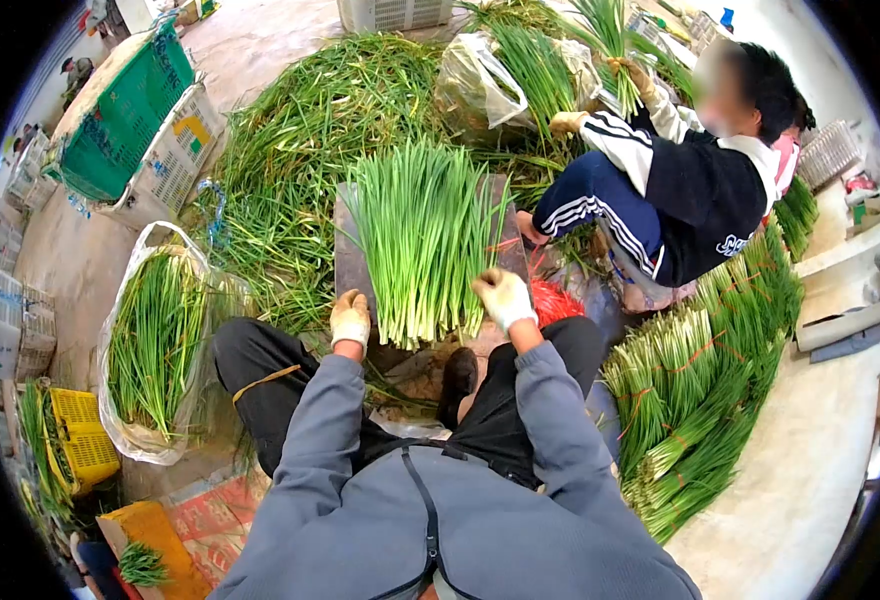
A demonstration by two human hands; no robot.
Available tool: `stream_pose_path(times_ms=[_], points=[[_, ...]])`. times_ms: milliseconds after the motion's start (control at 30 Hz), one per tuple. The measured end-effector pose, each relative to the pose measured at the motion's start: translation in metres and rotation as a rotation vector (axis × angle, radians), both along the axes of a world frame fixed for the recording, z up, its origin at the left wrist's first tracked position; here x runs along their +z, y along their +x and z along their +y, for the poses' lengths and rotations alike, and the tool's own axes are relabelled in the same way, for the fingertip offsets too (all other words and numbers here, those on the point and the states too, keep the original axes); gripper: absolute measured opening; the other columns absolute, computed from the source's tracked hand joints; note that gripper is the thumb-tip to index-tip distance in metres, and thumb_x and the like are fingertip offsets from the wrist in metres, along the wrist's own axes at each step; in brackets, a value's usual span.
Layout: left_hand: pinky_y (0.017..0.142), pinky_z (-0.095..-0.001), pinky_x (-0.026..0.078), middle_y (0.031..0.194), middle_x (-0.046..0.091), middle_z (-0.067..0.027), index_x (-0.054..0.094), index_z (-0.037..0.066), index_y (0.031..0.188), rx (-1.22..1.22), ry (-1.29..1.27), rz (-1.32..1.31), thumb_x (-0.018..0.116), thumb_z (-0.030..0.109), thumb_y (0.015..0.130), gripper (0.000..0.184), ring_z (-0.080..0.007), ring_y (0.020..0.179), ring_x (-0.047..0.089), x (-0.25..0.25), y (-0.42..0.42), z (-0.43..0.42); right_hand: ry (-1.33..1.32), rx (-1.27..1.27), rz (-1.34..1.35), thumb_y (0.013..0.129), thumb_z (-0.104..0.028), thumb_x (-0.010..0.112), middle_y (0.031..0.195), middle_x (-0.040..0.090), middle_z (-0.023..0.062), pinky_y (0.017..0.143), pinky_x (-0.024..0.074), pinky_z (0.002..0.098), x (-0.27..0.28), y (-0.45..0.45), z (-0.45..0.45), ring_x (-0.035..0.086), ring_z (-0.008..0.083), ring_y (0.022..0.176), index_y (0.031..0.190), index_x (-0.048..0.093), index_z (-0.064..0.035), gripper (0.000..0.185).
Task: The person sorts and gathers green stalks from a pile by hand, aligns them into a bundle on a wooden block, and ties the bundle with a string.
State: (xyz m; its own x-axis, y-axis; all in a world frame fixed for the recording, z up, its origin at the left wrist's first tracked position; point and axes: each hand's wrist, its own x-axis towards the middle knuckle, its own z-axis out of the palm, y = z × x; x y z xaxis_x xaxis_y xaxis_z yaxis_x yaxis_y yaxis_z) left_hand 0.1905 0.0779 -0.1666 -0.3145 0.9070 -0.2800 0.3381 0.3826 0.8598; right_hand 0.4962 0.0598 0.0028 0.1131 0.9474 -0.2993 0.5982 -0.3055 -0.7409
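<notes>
A thick, loose layer of green chives [420, 235] lies on a dark board [348, 250] in front of me, pale cut ends toward me. My left hand [350, 318], in a whitish glove, is at the board's near left edge beside the stalk ends; its fingers are extended and hold nothing visible. My right hand [505, 297], gloved too, is by the lower right side of the chives with its fingers curled in. Whether a stalk is between those fingers I cannot make out. Red ties [555, 302] lie just right of that hand.
A heap of loose greens [300, 130] spreads behind the board. A plastic bag [125, 340] of chives stands at left, near crates [175, 150]. At right a co-worker [700, 190] sits holding a bunch [608, 35]. Tied bundles [700, 370] line the floor nearer me.
</notes>
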Motion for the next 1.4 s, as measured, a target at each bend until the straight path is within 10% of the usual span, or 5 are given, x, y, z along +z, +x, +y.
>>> stream_pose_path(times_ms=[467,700,933,1133,1400], points=[[0.063,-0.0320,0.051,0.088,0.074,-0.0094,0.068,0.001,0.112,0.104,-0.065,-0.265,0.058,0.025,0.098,0.030,-0.0155,0.065,0.063,0.054,-0.004,-0.013,0.367,0.583,-0.429,0.084,-0.015,0.065,0.095,0.068,0.0150,0.074,0.0545,0.0432,-0.045,-0.128,-0.042,0.068,0.0339,0.088,0.104,0.074,-0.0170,0.022],[0.064,-0.0341,0.054,0.082,0.073,-0.0108,0.071,-0.002,0.102,-0.043,-0.360,-0.354,0.063,0.028,0.094,0.033,-0.0185,0.065,0.066,0.057,-0.009,-0.047,0.560,0.400,0.050,0.079,-0.009,0.081,0.099,0.065,0.0100,0.078,0.0549,0.0353,-0.033,-0.107,-0.045,0.067,0.0278,0.090,0.092,0.075,-0.0082,0.014],[0.085,-0.0379,0.054,0.094,0.074,-0.0172,0.075,0.006,0.097,-0.234,-0.188,0.074,0.077,0.032,0.078,0.032,-0.0314,0.092,0.070,0.100,0.003,-0.069,0.405,-0.136,0.764,0.093,-0.005,0.064,0.103,0.066,0.0043,0.085,0.0531,0.0311,-0.020,-0.086,-0.048,0.062,0.0158,0.097,0.110,0.063,-0.0051,0.017],[0.086,-0.0375,0.055,0.093,0.074,-0.0159,0.077,0.008,0.094,-0.293,-0.141,0.096,0.078,0.024,0.075,0.024,-0.0293,0.091,0.071,0.059,0.000,-0.065,0.167,-0.294,1.342,0.100,-0.014,0.060,0.081,0.060,0.0017,0.041,0.0304,0.0203,0.042,-0.059,-0.033,0.041,0.0047,0.048,0.113,0.060,-0.0084,0.015],[0.082,-0.0352,0.055,0.091,0.075,-0.0148,0.077,0.006,0.095,-0.302,-0.171,0.082,0.080,0.030,0.076,0.031,-0.0270,0.085,0.071,0.075,-0.004,-0.067,0.099,0.479,-0.015,0.089,-0.021,0.059,0.094,0.068,0.0118,0.073,0.0506,0.0370,-0.003,-0.110,-0.035,0.062,0.0268,0.085,0.100,0.069,-0.0044,0.022]])
